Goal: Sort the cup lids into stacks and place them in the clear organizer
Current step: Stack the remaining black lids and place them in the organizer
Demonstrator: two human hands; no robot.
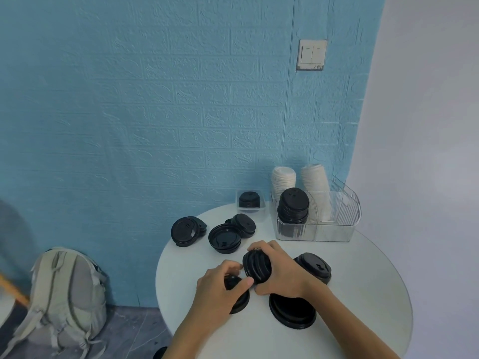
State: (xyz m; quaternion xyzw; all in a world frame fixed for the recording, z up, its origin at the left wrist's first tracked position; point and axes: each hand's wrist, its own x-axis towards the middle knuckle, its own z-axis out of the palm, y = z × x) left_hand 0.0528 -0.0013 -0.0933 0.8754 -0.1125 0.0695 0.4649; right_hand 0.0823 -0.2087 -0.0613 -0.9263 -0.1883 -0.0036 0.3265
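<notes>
Only hands and forearms are showing. Left hand point(220, 283) and left forearm point(186, 332) are running bare all the way to the near edge. Right hand point(282, 273) and right forearm point(350, 322) are showing the same, bare skin from the knuckles down to the near-right edge. Left thumbnail point(249, 281) is looking short and plain. Fingers on both hands are looking slim. Both forearms are widening toward the near edge. The rest of the person is sitting outside the frame.
</notes>
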